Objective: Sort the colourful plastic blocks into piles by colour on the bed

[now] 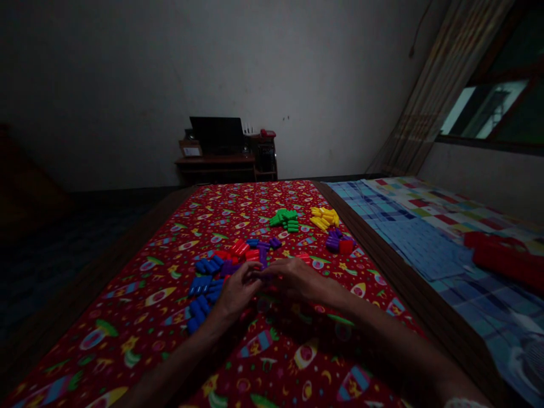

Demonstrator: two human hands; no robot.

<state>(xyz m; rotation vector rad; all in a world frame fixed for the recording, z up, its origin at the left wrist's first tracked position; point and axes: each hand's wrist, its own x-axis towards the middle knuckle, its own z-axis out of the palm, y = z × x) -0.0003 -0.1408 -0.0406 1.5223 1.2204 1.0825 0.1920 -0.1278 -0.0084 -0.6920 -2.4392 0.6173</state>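
My left hand (238,290) and my right hand (300,279) meet over the cloth, fingers bent and closed around a small purple block (267,276); most of it is hidden by the fingers. Just beyond the fingertips, more purple blocks (263,249) lie close to red blocks (239,248). Beside my left hand, several blue blocks (200,286) are spread in a loose heap. A pile of green blocks (285,219) sits farther off. Yellow blocks (324,217) lie to its right, with a group of purple blocks (334,242) and a red block (346,246) nearer to me.
A red patterned cloth (170,340) covers the long surface under the blocks. To the right is a bed (408,226) with a checked cover and a red bag (505,258). A desk (216,161) with a dark monitor (217,134) stands by the far wall.
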